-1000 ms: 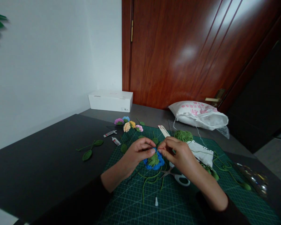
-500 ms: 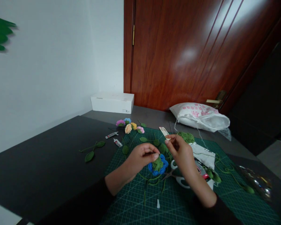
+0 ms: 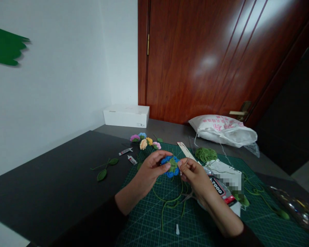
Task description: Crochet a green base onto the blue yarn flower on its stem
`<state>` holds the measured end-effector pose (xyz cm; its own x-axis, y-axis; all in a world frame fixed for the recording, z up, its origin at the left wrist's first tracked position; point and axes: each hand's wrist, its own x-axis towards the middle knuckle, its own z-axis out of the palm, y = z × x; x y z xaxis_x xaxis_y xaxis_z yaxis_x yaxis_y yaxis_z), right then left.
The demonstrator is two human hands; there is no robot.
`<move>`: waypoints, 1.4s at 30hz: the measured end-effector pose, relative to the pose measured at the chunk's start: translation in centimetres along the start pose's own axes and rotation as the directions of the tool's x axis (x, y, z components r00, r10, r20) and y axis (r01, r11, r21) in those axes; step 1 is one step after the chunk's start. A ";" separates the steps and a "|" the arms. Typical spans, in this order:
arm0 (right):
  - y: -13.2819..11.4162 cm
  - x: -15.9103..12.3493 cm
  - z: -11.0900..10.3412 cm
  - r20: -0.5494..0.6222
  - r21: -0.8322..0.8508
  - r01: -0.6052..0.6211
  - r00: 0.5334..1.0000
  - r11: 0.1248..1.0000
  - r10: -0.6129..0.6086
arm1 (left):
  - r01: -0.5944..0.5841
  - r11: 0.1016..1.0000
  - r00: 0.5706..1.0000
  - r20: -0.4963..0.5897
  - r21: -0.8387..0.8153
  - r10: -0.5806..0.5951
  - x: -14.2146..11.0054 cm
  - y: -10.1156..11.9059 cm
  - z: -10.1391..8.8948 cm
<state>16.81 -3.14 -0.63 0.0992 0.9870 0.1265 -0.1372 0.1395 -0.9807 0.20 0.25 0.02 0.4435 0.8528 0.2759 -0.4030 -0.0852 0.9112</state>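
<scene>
A blue crocheted flower with a green yarn back is held over the cutting mat, its green side toward me. My left hand grips it from the left, thumb across the green part. At its right edge, my right hand is closed in a pinch, thumb touching the petals. Something thin shows at those fingers, too small to name. Green yarn strands trail on the mat below. Scissors lie partly hidden under my right hand, beside a packet with black and red print.
Crocheted flowers in several colours lie at the mat's far edge. Two small tubes and a leaf sprig are on the dark table. A green yarn bundle, white bag, white box and small white cap surround the mat.
My right hand has come down and left to the flower's edge. The flower has been lifted and turned slightly in my left hand. The view has shifted a little.
</scene>
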 end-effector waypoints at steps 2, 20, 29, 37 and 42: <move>0.2 0.0 0.1 -0.046 0.053 0.019 0.999 0.998 -0.017 | 0.016 1.000 0.999 0.033 -0.017 -0.015 -0.1 0.0 0.1; 1.6 0.0 0.2 -0.118 -0.081 0.178 0.975 0.981 -0.187 | -0.112 0.917 0.986 -0.069 0.383 0.149 0.2 0.0 -0.6; 1.4 -0.1 0.6 -0.106 -0.011 0.129 0.986 0.992 -0.129 | -0.134 0.924 0.982 -0.075 0.359 0.172 0.0 0.0 -0.5; 1.3 -0.4 0.9 -0.108 -0.003 0.112 0.988 0.994 -0.112 | -0.103 0.927 0.977 -0.137 0.360 0.162 0.1 0.1 -0.5; 1.4 -0.4 1.0 -0.094 -0.017 0.111 0.989 0.994 -0.112 | -0.132 0.937 0.983 -0.075 0.325 0.165 0.1 0.0 -0.5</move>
<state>15.63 -3.28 -1.89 0.2062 0.9533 0.2209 -0.1085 0.2466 -0.9630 -0.17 0.58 -0.06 0.3098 0.8632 0.3987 -0.1763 -0.3599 0.9162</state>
